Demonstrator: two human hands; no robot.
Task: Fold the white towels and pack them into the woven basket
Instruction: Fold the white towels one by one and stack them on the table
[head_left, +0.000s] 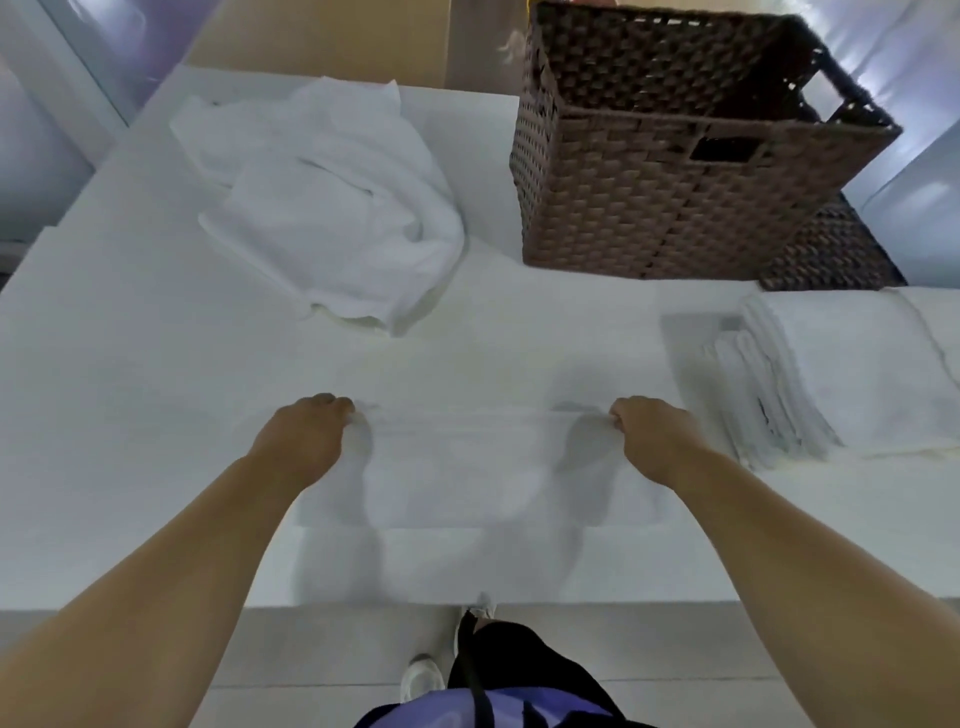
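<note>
Towel (483, 467) pinched by left hand (304, 441) & right hand (657, 436).

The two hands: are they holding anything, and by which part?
Yes, one white towel spread on the table: the left hand pinches its far left corner, the right hand its far right corner.

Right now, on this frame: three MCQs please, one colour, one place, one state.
1. The woven basket is: A white, B brown, C blue.
2. The folded stack lies: A in the basket, B on the floor, C on the table, right of the right hand.
3. The left hand and right hand: A hang open, B pinch the far edge of the flat towel, C lift the basket.
B: dark brown weave. C: it sits on the tabletop beside that hand. B: curled fingers grip the edge.
</note>
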